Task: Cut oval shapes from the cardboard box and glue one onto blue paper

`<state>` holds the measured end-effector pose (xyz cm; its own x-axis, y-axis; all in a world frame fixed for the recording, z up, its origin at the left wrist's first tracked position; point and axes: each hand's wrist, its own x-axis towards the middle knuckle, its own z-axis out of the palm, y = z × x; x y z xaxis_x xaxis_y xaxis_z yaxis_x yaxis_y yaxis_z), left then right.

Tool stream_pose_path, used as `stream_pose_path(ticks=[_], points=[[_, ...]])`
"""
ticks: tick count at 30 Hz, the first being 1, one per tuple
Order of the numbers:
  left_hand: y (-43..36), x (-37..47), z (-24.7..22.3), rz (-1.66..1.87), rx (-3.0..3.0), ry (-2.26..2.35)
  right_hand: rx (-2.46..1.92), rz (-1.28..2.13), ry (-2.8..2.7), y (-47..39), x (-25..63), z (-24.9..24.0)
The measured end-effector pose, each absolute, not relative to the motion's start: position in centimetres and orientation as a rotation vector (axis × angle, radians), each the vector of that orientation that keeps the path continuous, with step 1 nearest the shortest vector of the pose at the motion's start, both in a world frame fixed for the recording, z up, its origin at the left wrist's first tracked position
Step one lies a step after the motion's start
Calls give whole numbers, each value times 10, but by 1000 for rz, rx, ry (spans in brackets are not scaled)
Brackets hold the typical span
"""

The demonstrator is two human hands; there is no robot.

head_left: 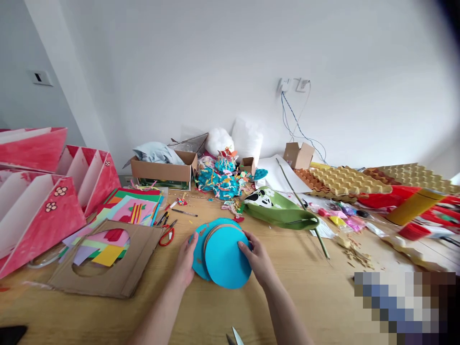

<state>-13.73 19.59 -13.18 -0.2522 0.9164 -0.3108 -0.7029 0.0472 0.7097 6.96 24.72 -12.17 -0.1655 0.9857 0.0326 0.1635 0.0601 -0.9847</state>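
In front of me, two round blue pieces overlap. The back one is a blue disc with bare brown patches. My left hand is closed on its left edge. Over it lies a smooth blue disc with a brown cardboard rim showing at its upper left. My right hand is closed on this front disc's right edge, thumb on its face; those fingers are partly hidden behind. Just left of my hands lie red-handled scissors. Below, scissor blades poke in at the bottom edge.
Left are a cardboard sheet with a round hole, coloured paper and pink dividers. Behind stand an open carton and a blue decorated craft piece. A green panda bag and egg trays lie right.
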Motion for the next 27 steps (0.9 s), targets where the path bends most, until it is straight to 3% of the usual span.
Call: stream_pose_path(ticks=[6,14,20,27], points=[[188,-122,-131,1420,453,969,-1191,1053,-1530,242,44,-132],[176,-179,-120,1280,569,843,-758,1814,-1892,224,95,-77],[171,-212,-134,1205,400,845,-1506,1131,-1742,278,90,-95],[174,-203,-128,1249,390,758,-1840,909,-1641,313,33,-126]])
